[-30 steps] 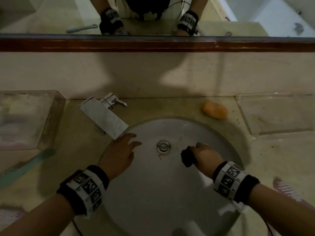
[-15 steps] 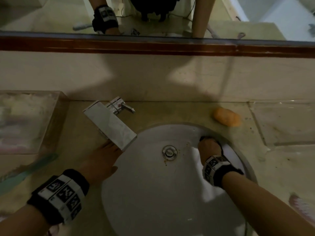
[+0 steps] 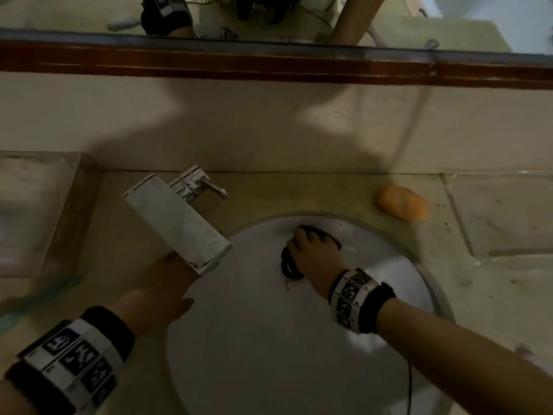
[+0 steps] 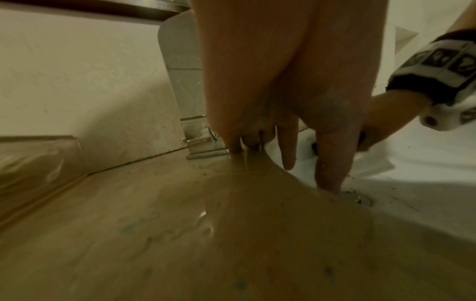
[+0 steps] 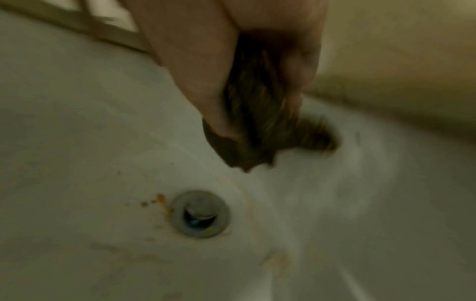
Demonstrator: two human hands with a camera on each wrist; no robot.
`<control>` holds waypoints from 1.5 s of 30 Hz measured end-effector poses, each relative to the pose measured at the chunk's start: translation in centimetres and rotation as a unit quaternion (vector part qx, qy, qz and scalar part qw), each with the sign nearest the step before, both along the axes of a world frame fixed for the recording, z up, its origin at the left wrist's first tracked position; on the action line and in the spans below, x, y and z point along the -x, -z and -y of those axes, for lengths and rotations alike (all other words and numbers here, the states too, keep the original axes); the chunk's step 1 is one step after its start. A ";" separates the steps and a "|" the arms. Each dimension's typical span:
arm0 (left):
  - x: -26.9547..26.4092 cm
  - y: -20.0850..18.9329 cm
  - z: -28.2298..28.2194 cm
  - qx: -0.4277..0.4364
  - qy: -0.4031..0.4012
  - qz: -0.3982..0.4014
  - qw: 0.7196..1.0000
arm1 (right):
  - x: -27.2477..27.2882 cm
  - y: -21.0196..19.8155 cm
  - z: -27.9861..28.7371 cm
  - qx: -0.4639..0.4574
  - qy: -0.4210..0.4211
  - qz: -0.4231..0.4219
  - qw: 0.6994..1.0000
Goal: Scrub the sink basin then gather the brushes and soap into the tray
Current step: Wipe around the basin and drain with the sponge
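Gripping a dark scrubber (image 3: 321,235), the right hand (image 3: 311,253) presses it into the sink basin (image 3: 269,339)

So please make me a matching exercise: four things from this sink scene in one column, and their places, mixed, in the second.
1. soap
2. scrubber
3. left hand
4. drain

a. bottom of the basin
b. gripped in the right hand
c. countertop behind the basin, on the right
d. flat on the basin's left rim, under the tap

Pairs: 1-c, 2-b, 3-d, 4-a
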State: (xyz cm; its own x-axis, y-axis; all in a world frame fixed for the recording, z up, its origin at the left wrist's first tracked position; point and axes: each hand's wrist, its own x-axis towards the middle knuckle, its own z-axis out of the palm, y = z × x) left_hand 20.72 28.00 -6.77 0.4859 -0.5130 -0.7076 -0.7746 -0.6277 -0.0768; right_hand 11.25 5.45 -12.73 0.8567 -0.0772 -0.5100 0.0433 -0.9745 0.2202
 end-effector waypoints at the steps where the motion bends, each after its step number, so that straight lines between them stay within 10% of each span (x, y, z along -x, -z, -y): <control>1: -0.1 0.4 -0.1 0.010 0.000 -0.005 1.000 | -0.1 -0.2 0.0 0.008 -0.043 0.008 0.999; 13: -0.2 0.5 0.2 0.031 0.006 -0.033 0.999 | 2.6 3.5 2.8 0.146 0.083 -0.073 0.983; 19: 0.0 0.3 0.1 0.069 -0.002 -0.036 0.997 | 4.8 3.3 4.5 0.032 0.180 -0.168 0.969; 28: -0.2 1.1 -0.3 0.086 -0.014 -0.044 0.995 | 3.1 2.9 4.0 0.018 0.237 -0.020 0.971; 40: -0.6 2.3 -0.6 0.138 -0.035 -0.045 0.989 | 0.0 5.3 -0.2 -0.174 0.243 -0.093 0.950; 45: -1.0 2.6 -1.0 0.123 0.030 0.000 0.992 | 2.7 3.5 2.1 -0.106 0.300 -0.020 0.948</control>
